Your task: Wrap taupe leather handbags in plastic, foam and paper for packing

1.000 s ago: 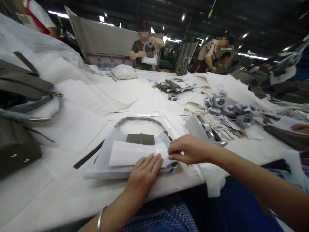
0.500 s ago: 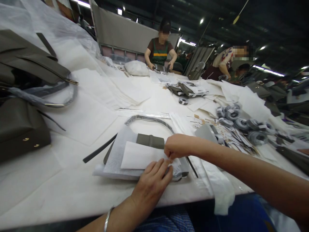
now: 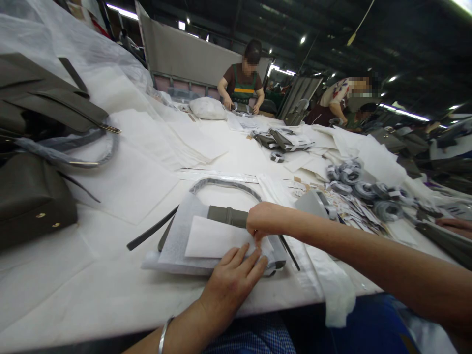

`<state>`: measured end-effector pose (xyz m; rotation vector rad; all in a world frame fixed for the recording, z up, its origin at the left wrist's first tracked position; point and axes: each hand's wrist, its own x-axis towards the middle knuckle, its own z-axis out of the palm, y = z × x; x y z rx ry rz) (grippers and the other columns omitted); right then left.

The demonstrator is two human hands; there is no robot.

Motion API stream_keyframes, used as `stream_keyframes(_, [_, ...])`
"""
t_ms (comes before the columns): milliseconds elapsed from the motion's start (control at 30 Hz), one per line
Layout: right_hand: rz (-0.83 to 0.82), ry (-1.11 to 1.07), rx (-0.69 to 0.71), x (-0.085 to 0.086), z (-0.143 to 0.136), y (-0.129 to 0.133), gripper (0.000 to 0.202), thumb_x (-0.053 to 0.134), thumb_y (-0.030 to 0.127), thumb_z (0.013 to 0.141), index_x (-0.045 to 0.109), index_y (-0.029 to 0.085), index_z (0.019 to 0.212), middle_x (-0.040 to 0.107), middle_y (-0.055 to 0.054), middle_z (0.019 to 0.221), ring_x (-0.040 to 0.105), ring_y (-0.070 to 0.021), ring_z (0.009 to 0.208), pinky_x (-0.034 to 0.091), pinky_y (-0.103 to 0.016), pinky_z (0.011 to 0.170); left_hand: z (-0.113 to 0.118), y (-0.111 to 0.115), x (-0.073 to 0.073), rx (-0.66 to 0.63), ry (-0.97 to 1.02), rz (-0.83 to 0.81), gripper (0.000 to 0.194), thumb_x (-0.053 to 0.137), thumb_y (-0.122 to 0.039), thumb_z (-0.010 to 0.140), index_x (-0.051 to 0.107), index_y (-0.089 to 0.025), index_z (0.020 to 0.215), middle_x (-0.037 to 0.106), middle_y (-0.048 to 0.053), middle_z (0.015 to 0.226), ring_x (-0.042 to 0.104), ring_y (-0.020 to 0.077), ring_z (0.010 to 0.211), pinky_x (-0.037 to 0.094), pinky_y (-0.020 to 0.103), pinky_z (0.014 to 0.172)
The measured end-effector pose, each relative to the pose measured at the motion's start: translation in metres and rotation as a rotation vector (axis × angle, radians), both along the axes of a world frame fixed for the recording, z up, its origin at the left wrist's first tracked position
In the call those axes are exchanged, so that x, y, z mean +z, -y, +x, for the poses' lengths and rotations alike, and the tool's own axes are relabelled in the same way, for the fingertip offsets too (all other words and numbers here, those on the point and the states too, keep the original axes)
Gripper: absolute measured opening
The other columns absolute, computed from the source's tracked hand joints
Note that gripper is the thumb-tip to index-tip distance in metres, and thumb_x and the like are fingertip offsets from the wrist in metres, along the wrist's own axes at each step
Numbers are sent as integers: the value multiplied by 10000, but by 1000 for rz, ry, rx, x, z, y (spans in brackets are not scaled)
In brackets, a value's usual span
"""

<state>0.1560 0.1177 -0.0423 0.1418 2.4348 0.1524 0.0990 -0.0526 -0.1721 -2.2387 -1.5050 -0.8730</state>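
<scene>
A grey-green bag lies on the white table, partly covered by thin white wrapping and a white sheet. Its plastic-wrapped handle arches away from me. My left hand, with a silver bangle at the wrist, lies on the sheet and wrapping, fingers spread. Just beyond its fingertips, my right hand is closed, fingers bent down at the wrapping's right part. Whatever is between those fingers is hidden.
More dark bags stand at the left. Coiled wrapped straps and scattered tags lie at the right. A white strip hangs over the front edge. A person works across the table; another bends at the back right.
The fingers of my left hand have spread a little more. My right hand has shifted slightly left, still bent at the wrapping. The bag lies as before.
</scene>
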Motion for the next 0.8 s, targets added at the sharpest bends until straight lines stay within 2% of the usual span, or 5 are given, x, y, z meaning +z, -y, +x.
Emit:
stream_keyframes(100, [-6, -58, 22, -2, 8, -5, 113, 761, 369, 793, 811, 284, 848, 770, -37, 763, 679, -183, 701, 295, -255, 510, -1, 0, -1, -1, -16, -5, 319, 432, -175, 1014, 600, -205, 1283, 649, 49, 1311, 607, 246, 1190, 473, 383, 975])
stream_keyframes(367, [-50, -168, -25, -14, 20, -18, 194, 753, 451, 785, 804, 311, 909, 779, -23, 828, 688, -197, 775, 321, -254, 554, 0, 2, 2, 10, -54, -30, 325, 428, -164, 1007, 617, -191, 1270, 649, 66, 1312, 603, 256, 1201, 495, 394, 969])
stream_keyframes(567, [-12, -248, -68, -18, 22, -28, 435, 765, 632, 681, 768, 223, 831, 741, -53, 746, 647, -207, 687, 291, -268, 531, 2, 2, 1, 24, -61, -60, 313, 478, -183, 996, 600, -196, 1284, 646, 54, 1319, 595, 251, 1217, 489, 401, 973])
stream_keyframes(667, [-89, -256, -153, -23, 23, -40, 469, 764, 674, 638, 742, 226, 776, 712, -18, 697, 615, -182, 651, 298, -261, 546, 3, 2, -2, 31, -69, -86, 331, 510, -177, 980, 589, -211, 1300, 635, 59, 1336, 591, 244, 1225, 490, 399, 971])
stream_keyframes(800, [-199, -294, -360, -36, 20, -62, 453, 820, 622, 570, 727, 223, 762, 682, 27, 650, 583, -142, 611, 325, -236, 564, 2, 2, -3, 29, -78, -99, 349, 506, -163, 974, 573, -202, 1315, 623, 59, 1352, 584, 249, 1236, 493, 404, 970])
